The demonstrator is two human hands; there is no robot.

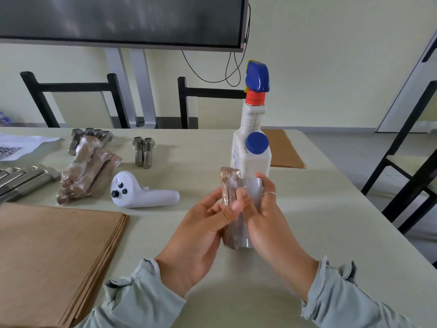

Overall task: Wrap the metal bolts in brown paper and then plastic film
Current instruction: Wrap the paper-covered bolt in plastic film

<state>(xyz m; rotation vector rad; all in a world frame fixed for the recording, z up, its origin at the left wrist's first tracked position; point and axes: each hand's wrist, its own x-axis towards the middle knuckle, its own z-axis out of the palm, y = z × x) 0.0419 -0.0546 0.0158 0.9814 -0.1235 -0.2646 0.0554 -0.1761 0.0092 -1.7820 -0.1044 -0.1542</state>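
Above the desk's (307, 209) near right part, the left hand (201, 228) and right hand (264, 216) both pinch the paper-wrapped bolt (228, 197), film already round it. Likely heavy, stiff, slippery: hold mid-length.

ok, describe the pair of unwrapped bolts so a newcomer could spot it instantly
On the pale table, look at the far edge, left of the white spray bottle. The pair of bolts lies there side by side, heads away, apart from the other bolts and bare steel, unlike the wrapped bundles to its left.
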